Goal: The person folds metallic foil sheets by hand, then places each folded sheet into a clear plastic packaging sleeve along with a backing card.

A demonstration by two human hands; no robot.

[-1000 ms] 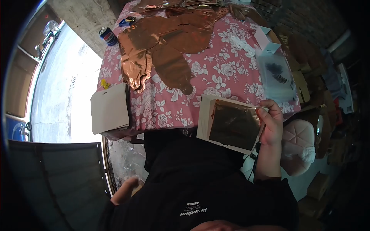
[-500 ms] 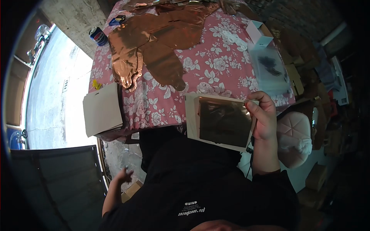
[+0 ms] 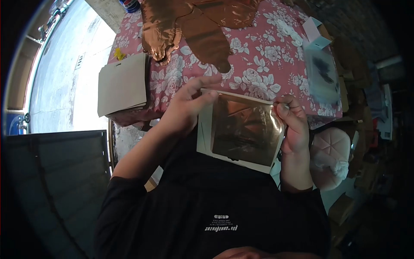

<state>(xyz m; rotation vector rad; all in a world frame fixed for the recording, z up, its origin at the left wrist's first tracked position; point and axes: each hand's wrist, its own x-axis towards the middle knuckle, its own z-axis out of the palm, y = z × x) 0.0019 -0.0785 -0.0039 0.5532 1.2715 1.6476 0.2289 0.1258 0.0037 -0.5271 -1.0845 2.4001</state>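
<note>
My right hand [image 3: 294, 123] pinches the right edge of a pale card sheet [image 3: 205, 136] between thumb and fingers. On the card lies a folded copper-coloured foil piece [image 3: 246, 129], shiny and creased, its right side by my thumb. My left hand [image 3: 187, 105] is at the card's upper left corner, thumb and fingers stretched out and apart, the thumb near the foil's top edge. Whether the thumb presses on the foil cannot be made out. Both hands hold up in front of my body, at the table's near edge.
Flat copper foil shapes [image 3: 194, 26] lie on the pink floral tablecloth [image 3: 254, 80]. A stack of card sheets [image 3: 123, 84] sits at the left corner. On the right are a clear plastic bag [image 3: 321, 75] and a white box [image 3: 317, 32]. A cushioned stool [image 3: 330, 149] stands beside the table.
My left hand has risen from low at my left side to the card's upper left corner. The right hand keeps its hold, and the view has shifted nearer the table's front.
</note>
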